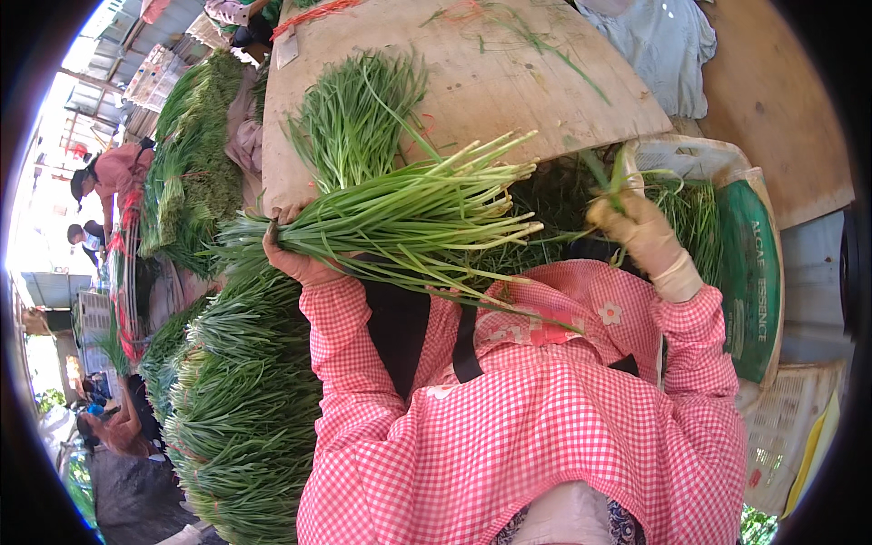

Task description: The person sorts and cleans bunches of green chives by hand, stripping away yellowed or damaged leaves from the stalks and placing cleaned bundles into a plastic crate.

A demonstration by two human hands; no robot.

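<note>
Bright shed (107, 54); one broad wooden board (509, 100), strewn with trimmings (574, 68). Leftward, two heaps of greens (241, 391), bundles too many to count; beyond, at least three other people (125, 171). Rightward, one crate with a green panel (752, 282). Over the board's near edge, one bunch of greens (409, 204), grasped in the left hand (298, 256). On the board, one smaller bundle (350, 118). Right hand (638, 229) blurred beside stray blades (597, 170); cannot tell whether gripping.
</note>
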